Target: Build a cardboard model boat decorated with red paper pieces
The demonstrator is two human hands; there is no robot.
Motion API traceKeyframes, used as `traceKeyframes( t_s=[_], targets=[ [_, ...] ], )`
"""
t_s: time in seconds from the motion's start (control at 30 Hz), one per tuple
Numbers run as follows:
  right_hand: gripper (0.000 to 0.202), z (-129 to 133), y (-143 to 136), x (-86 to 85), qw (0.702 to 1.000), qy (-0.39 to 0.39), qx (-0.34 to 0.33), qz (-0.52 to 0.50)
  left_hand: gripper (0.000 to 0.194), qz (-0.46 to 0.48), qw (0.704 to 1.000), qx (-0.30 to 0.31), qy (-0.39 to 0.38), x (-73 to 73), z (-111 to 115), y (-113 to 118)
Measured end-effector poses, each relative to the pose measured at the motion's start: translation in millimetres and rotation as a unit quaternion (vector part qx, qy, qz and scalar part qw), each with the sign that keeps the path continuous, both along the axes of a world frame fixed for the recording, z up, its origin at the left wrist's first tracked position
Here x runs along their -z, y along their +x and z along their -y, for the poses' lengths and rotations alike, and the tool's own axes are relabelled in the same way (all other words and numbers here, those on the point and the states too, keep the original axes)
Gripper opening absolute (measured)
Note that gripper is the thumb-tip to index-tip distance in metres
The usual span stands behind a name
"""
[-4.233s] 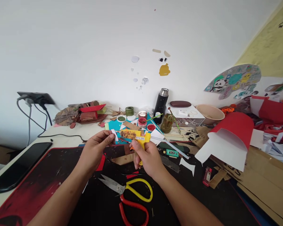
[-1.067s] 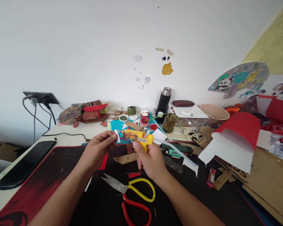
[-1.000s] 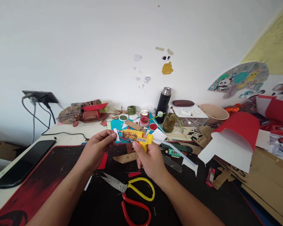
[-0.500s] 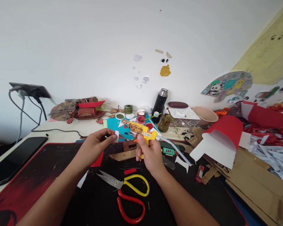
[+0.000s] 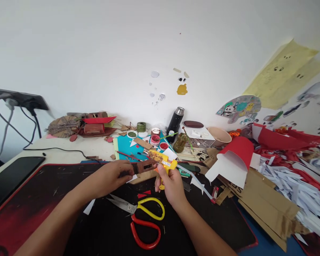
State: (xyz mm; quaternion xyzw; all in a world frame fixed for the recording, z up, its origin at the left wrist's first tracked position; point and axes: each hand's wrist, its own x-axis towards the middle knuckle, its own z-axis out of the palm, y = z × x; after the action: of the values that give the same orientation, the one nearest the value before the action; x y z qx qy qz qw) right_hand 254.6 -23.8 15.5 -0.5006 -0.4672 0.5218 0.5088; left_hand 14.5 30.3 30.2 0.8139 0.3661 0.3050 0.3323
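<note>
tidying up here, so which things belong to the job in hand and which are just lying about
Likely in the job: yellow glue gun, in the right hand; white paper piece, at the left hand; perhaps scissors.
Seemingly lying about: black flask; maroon case; beige bowl; flat black device.

One head-worn camera looks forward and down from close above the desk (image 5: 64, 156) toward the white wall (image 5: 96, 53)

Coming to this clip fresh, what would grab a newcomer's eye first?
The bright yellow glue gun, held by the right hand near the middle. Below it, scissors with one yellow and one red handle lie on the dark mat. At right, a curved red-and-white piece.
</note>
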Motion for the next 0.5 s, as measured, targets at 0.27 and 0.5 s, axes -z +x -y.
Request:
traceKeyframes(
  t_s=[0.27,0.5],
  targets=[
    [0.068,14.5,7.6,9.4,0.997,0.005,-0.02,0.076,0.022,-0.212,0.972,0.062,-0.08,-15.9,10.0,13.3],
    [0.07,15.1,10.3,12.7,0.999,-0.011,0.015,0.026,0.019,-0.214,0.973,0.055,-0.062,-11.0,8.9,15.7]
  ],
)
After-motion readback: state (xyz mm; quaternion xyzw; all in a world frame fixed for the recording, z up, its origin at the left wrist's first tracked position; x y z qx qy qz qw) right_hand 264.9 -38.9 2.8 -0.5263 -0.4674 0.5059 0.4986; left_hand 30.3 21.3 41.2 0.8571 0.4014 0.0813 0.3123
